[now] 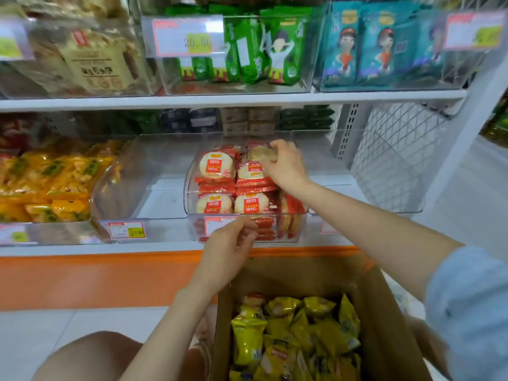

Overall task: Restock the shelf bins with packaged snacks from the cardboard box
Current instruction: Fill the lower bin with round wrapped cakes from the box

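Cardboard box [384, 312] sat open just in front of and below the clear bin [189, 193], loaded with yellow snack packs [288, 339]. Left hand [231, 248] was at the bin's front rim, fingers curled; whether they gripped anything could not be told. Inside the bin, red rice-cracker packs [217, 165] lay in stacked rows. Right hand [286, 166] reached over them to the bin's back row, fingers pinching a rice-cracker pack [261, 154]. Judged step: seating that pack. Next move likely calls for letting go, then fetching another pack from the box.
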Motion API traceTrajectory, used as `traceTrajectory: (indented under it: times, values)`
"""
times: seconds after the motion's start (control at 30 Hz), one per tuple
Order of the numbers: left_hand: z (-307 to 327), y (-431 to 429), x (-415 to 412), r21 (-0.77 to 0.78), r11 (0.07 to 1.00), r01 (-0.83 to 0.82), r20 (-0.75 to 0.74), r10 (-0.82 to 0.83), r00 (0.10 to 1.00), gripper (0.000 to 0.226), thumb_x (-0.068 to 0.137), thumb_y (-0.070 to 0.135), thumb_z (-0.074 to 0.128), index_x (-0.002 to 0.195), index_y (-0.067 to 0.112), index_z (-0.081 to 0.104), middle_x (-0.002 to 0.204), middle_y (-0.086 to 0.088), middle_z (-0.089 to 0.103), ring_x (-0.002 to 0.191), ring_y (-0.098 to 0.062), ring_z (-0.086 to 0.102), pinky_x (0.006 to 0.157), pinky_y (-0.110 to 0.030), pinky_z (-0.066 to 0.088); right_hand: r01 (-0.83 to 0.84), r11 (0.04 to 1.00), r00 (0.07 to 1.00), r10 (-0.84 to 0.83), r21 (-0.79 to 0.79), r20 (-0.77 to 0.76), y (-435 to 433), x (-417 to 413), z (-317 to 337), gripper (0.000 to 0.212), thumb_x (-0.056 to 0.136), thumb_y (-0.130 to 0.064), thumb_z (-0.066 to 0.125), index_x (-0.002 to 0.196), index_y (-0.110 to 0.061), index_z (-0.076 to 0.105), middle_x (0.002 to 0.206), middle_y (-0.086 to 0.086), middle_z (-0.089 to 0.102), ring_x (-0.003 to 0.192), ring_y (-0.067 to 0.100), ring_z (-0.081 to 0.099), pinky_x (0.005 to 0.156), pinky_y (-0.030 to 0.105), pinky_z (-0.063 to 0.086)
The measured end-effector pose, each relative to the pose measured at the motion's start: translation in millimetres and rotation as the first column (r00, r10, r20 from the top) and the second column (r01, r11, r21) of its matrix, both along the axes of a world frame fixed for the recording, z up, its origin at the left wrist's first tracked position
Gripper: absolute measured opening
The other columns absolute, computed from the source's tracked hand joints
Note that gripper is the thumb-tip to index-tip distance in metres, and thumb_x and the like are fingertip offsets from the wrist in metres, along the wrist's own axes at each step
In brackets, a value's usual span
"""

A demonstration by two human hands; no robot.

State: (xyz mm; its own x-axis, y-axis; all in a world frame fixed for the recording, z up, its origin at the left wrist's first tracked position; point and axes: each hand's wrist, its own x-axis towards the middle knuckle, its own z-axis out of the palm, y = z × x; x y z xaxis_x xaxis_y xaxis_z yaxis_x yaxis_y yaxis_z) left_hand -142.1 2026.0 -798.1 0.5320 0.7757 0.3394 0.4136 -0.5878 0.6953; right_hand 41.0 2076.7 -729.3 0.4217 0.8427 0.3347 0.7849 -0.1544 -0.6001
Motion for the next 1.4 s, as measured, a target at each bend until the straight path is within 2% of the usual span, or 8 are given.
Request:
traceTrajectory:
  times: [0.13, 0.23, 0.37, 0.47, 0.9, 1.17, 1.3, 1.4]
  values:
    - [-26.8, -5.3, -0.7, -0.042, 0.999, 0.001, -0.104, -0.005, 0.995, 0.011, 0.089, 0.016, 0.058, 0.100, 0.016, 0.063, 0.087, 0.009, 0.065, 0.079, -0.009, 0.060, 0.070, -0.025, 0.047, -0.309, 0.889, 0.951, 0.287, 0.338, 0.113, -96.2, -9.3, -27.8, 0.017, 0.090, -0.015, 0.054, 0.106, -0.011, 0.062, 0.099, -0.001, 0.063, 0.078, 0.007, 0.057, 0.067, 0.017, 0.046]
    - [-54.2, -7.4, -0.2, -0.129, 0.992, -0.016, -0.210, -0.011, 0.978, 0.015, 0.088, 0.013, 0.060, 0.102, 0.011, 0.064, 0.091, -0.003, 0.068, 0.084, -0.019, 0.062, 0.066, -0.023, 0.039, -0.416, 0.893, 0.908, 0.398, 0.174, 0.128, -148.3, -9.4, -101.2, 0.014, 0.089, -0.018, 0.053, 0.096, -0.015, 0.064, 0.088, -0.012, 0.059, 0.062, 0.003, 0.050, 0.056, 0.014, 0.039]
    - [-87.6, -5.9, -8.8, -0.245, 0.963, -0.113, -0.366, 0.016, 0.930, 0.020, 0.089, 0.011, 0.058, 0.107, 0.006, 0.063, 0.101, -0.012, 0.067, 0.095, -0.027, 0.062, 0.073, -0.022, 0.037, -0.437, 0.792, 0.876, 0.482, -0.426, -0.004, -143.8, 2.2, -209.0, 0.024, 0.090, -0.021, 0.055, 0.112, -0.021, 0.062, 0.119, -0.004, 0.053, 0.101, 0.014, 0.059, 0.082, 0.029, 0.044]
    - [-107.7, -1.9, -19.5, -0.255, 0.957, -0.136, -0.524, -0.018, 0.852, 0.022, 0.090, 0.015, 0.054, 0.111, 0.011, 0.059, 0.110, -0.009, 0.063, 0.101, -0.027, 0.059, 0.084, -0.030, 0.044, -0.405, 0.646, 0.875, 0.480, -0.647, -0.068, -120.6, -1.4, -264.1, 0.029, 0.092, -0.023, 0.053, 0.121, -0.024, 0.059, 0.140, -0.002, 0.039, 0.125, 0.022, 0.047, 0.096, 0.031, 0.039]
    - [-130.7, 17.7, -29.9, -0.210, 0.971, -0.117, -0.590, -0.031, 0.807, 0.019, 0.090, 0.018, 0.055, 0.108, 0.014, 0.057, 0.121, -0.002, 0.051, 0.110, -0.026, 0.053, 0.092, -0.038, 0.045, -0.409, 0.406, 0.870, 0.444, -0.817, -0.215, -72.0, -30.9, -366.8, 0.063, 0.091, -0.007, 0.044, 0.148, -0.023, 0.025, 0.158, -0.001, 0.006, 0.133, 0.031, 0.038, 0.109, 0.035, 0.033]
    - [-124.9, 12.0, -21.0, -0.339, 0.933, -0.123, -0.489, -0.063, 0.870, 0.019, 0.091, 0.009, 0.052, 0.109, 0.007, 0.055, 0.107, -0.010, 0.061, 0.092, -0.023, 0.061, 0.083, -0.033, 0.050, -0.505, 0.522, 0.822, 0.533, -0.688, -0.199, -97.4, -19.1, -316.5, 0.066, 0.088, 0.001, 0.044, 0.147, -0.024, 0.028, 0.155, 0.002, 0.013, 0.122, 0.029, 0.047, 0.096, 0.032, 0.040]
    - [-112.2, -4.3, -9.0, -0.624, 0.748, -0.225, -0.356, -0.017, 0.934, 0.028, 0.096, 0.027, 0.049, 0.114, 0.009, 0.037, 0.096, -0.015, 0.061, 0.064, -0.020, 0.066, 0.063, -0.036, 0.058, -0.495, 0.725, 0.788, 0.607, -0.479, 0.104, -139.5, -14.6, -276.8, 0.075, 0.078, 0.007, 0.051, 0.145, -0.021, 0.033, 0.159, -0.004, -0.005, 0.132, 0.032, 0.038, 0.109, 0.040, 0.036]
    - [-106.5, -16.9, 0.0, -0.814, 0.539, -0.219, -0.178, 0.128, 0.976, 0.050, 0.092, 0.030, 0.055, 0.125, 0.011, 0.023, 0.107, -0.015, 0.057, 0.061, -0.014, 0.064, 0.059, -0.028, 0.058, -0.530, 0.777, 0.751, 0.616, -0.340, 0.236, -162.3, -16.2, -256.2, 0.072, 0.063, 0.010, 0.065, 0.130, -0.014, 0.053, 0.157, 0.003, 0.015, 0.121, 0.035, 0.050, 0.098, 0.043, 0.048]
